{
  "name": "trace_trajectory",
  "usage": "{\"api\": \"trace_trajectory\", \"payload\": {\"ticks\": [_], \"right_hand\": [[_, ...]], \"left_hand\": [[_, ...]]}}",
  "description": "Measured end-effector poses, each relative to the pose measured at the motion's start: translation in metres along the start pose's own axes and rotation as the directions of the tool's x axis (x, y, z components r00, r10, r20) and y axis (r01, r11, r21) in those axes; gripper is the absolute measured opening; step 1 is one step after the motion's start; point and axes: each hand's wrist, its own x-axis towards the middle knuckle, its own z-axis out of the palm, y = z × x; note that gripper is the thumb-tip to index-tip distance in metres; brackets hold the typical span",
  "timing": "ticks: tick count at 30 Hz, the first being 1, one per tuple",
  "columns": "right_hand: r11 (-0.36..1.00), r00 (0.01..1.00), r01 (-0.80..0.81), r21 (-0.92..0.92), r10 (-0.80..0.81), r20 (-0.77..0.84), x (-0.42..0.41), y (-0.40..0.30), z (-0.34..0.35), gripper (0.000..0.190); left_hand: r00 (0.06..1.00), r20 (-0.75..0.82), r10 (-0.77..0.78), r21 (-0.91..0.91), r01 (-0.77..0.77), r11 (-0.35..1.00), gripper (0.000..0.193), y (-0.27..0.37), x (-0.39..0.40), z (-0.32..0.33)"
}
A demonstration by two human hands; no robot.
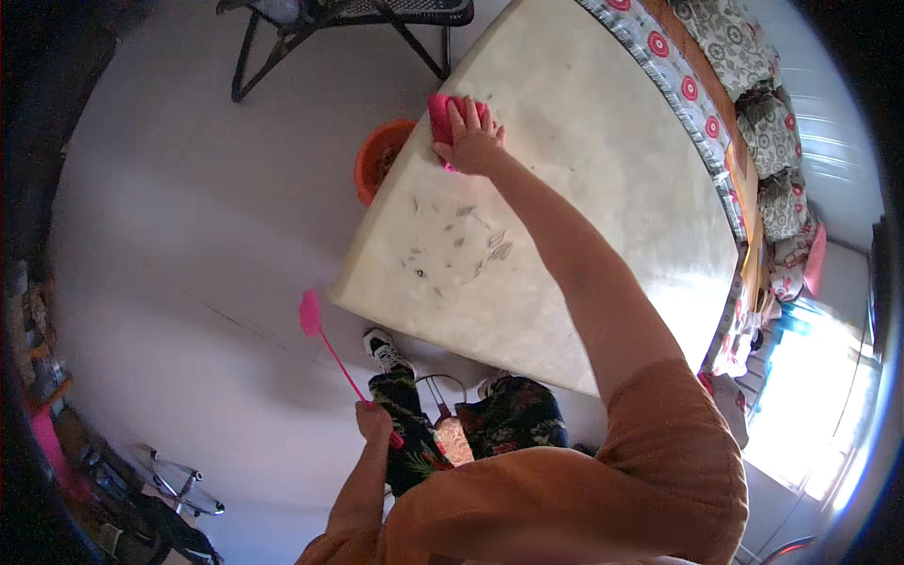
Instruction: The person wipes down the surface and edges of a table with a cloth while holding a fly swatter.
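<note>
My right hand (474,145) lies with spread fingers on a folded pink cloth (440,116), pressing it to the cream tabletop (600,141) near its left edge. Dark leaf-shaped markings (462,244) show on the tabletop nearer to me. In my left hand (374,421) is the handle of a pink fly swatter (311,314). The swatter's head points away from me, over the floor beside the table's near corner. Below the left edge, close to the cloth, stands an orange bin (371,155), partly hidden by the table; small bits show inside it.
A dark-framed folding chair (395,14) stands at the far side. Along the table's right runs a seat with a patterned cover (681,70) and grey floral cushions (770,131). A chrome-legged stand (180,487) is at lower left. My shoe (383,349) is by the near corner.
</note>
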Motion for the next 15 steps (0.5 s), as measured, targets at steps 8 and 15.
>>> {"api": "trace_trajectory", "payload": {"ticks": [8,15], "right_hand": [[0.998,0.998,-0.041,0.054,0.038,0.058,-0.004,-0.004,-0.009,0.081],[0.989,1.0,-0.021,0.146,0.018,0.016,-0.008,0.0,-0.017,0.068]], "left_hand": [[0.965,-0.183,0.186,0.267,-0.134,0.954,0.019,0.041,0.014,-0.082],[0.946,-0.097,0.309,0.313,-0.266,0.912,0.032,0.174,0.004,-0.222]]}}
